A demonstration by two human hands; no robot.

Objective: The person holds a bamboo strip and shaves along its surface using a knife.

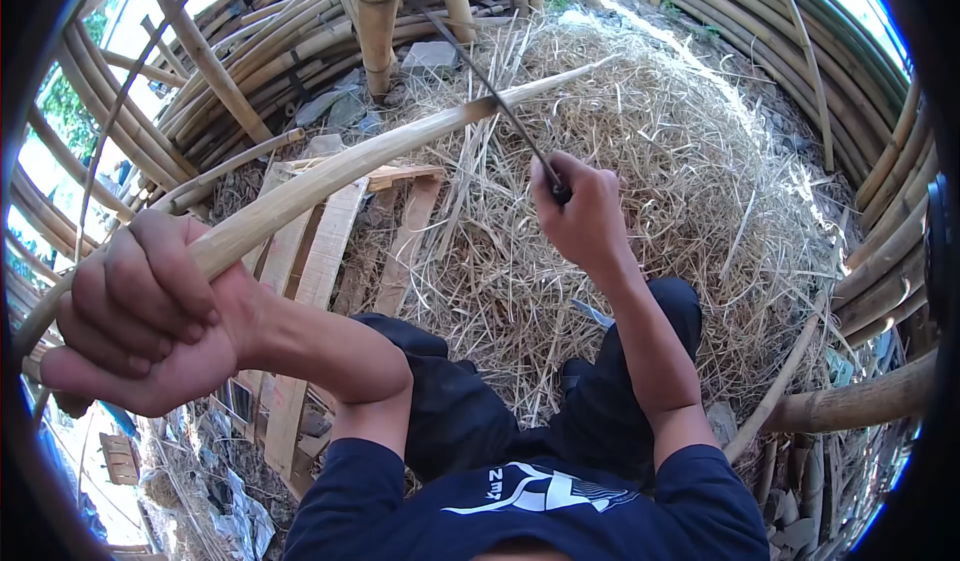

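My left hand [150,311] is wrapped round a long, pale, peeled bamboo pole [340,166], which slants up from the left edge to a thin tip above the straw. My right hand [585,211] is closed on the dark handle of a long knife [522,133]. Its narrow blade lies across the pole at a dark patch, seemingly touching it. The blade's far end reaches up towards an upright bamboo post [378,41] and is blurred there.
Shavings [680,171] heap over the ground in front of my legs. A wooden pallet [330,241] lies left, partly under the pole. Stacked bamboo poles [270,81] curve round the back and sides. A thick bamboo [860,396] juts in from the right. Stones [430,58] sit beside the post.
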